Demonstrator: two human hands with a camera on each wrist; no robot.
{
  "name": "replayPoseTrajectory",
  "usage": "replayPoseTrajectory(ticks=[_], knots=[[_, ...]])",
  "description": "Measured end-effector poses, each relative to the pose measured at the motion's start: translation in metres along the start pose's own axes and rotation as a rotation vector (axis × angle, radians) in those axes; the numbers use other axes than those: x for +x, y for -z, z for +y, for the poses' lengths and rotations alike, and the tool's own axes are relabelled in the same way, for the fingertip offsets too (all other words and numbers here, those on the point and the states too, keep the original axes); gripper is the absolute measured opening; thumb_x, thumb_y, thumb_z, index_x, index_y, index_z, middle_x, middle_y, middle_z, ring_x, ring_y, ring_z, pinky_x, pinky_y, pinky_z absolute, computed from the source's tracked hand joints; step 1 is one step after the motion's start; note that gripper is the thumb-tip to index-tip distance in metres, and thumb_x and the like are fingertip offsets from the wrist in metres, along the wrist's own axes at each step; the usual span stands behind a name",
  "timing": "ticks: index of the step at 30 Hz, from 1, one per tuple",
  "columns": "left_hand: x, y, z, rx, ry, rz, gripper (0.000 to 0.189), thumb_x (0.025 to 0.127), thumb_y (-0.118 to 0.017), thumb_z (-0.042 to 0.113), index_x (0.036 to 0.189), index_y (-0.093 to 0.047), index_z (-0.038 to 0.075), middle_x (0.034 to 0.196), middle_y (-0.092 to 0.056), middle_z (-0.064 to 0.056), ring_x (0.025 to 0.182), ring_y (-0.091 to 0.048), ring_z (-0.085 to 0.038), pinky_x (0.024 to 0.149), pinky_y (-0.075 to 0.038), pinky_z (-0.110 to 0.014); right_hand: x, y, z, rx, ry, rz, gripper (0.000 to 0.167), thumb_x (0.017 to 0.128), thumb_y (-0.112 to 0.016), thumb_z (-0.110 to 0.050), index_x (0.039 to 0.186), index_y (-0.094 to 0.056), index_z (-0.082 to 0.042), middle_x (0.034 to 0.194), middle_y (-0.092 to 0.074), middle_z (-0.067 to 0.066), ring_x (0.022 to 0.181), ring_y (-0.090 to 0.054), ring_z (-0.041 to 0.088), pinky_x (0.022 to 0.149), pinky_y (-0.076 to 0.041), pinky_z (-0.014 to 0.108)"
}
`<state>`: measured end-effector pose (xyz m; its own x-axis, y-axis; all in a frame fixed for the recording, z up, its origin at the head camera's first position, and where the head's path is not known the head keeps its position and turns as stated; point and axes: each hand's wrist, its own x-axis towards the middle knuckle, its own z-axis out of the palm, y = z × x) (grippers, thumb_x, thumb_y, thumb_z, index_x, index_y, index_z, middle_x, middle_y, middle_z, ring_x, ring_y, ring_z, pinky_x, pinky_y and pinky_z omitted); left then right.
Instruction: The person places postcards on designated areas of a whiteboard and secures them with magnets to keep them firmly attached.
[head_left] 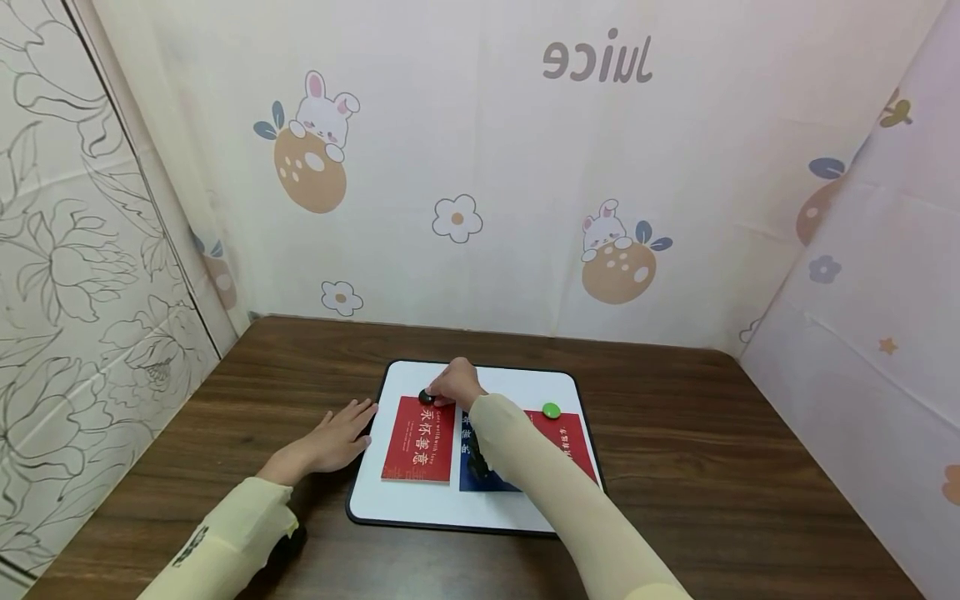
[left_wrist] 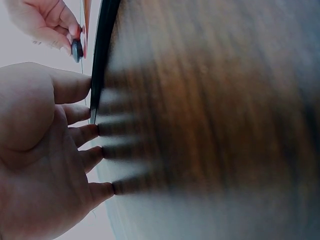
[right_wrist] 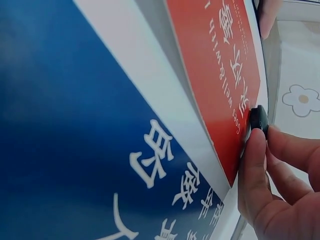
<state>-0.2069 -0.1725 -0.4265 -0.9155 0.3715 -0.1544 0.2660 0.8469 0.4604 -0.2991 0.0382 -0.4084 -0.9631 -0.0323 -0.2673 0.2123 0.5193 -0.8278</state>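
A white board (head_left: 525, 521) with a black rim lies on the table. My right hand (head_left: 457, 383) pinches a round black magnet (right_wrist: 258, 118) between thumb and fingers, at the top edge of the left red card (head_left: 416, 442). A blue card (right_wrist: 75, 125) lies beside that card, partly covered by my right arm. Farther right, a second red card (head_left: 566, 437) has a green round magnet (head_left: 551, 410) at its top edge. My left hand (head_left: 333, 439) rests with spread, straight fingers at the board's left edge; its fingertips touch the table along the rim.
The dark wooden table (head_left: 697, 450) extends around the board on every side. Behind it hangs a pale curtain (head_left: 517, 275) printed with rabbits and flowers. A panel with line-drawn flowers (head_left: 67, 258) stands along the left side.
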Motion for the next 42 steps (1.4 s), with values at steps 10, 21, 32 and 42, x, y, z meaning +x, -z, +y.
replayPoseTrajectory(ticks=[10,21,32,42], knots=[[-0.003,0.001,0.0,-0.007,-0.023,0.01,0.056,0.098,-0.051,0.015,0.146,-0.031,-0.004,0.15,-0.026,-0.028,0.14,-0.014,-0.044,0.106,-0.009,-0.065,0.004,-0.002,-0.001,-0.048,0.01,0.007,0.016,0.081,-0.076,-0.006,0.091,-0.071,0.006,0.08,-0.068,0.014,0.056,-0.066,0.017,0.052,-0.052,0.023],[-0.004,0.0,0.0,-0.01,-0.036,0.01,0.054,0.098,-0.05,0.015,0.146,-0.032,-0.004,0.15,-0.026,-0.028,0.14,-0.015,-0.044,0.106,-0.009,-0.066,0.013,-0.006,0.002,-0.107,-0.002,0.014,0.017,0.08,-0.077,-0.008,0.09,-0.07,0.005,0.073,-0.066,0.012,0.052,-0.064,0.017,0.049,-0.051,0.022],[-0.001,-0.001,0.0,-0.003,-0.027,0.011,0.055,0.098,-0.05,0.016,0.146,-0.031,-0.003,0.15,-0.026,-0.027,0.14,-0.014,-0.044,0.106,-0.009,-0.066,0.007,-0.003,-0.004,-0.119,-0.016,0.02,0.015,0.081,-0.076,-0.007,0.089,-0.072,0.005,0.075,-0.066,0.012,0.053,-0.065,0.017,0.052,-0.052,0.023],[-0.002,-0.003,0.001,0.003,-0.023,0.014,0.055,0.098,-0.051,0.016,0.146,-0.032,-0.003,0.149,-0.027,-0.028,0.14,-0.015,-0.045,0.106,-0.01,-0.066,0.007,-0.004,0.001,-0.106,0.029,0.028,0.017,0.081,-0.076,-0.008,0.09,-0.072,0.006,0.071,-0.065,0.012,0.052,-0.065,0.018,0.049,-0.051,0.023]])
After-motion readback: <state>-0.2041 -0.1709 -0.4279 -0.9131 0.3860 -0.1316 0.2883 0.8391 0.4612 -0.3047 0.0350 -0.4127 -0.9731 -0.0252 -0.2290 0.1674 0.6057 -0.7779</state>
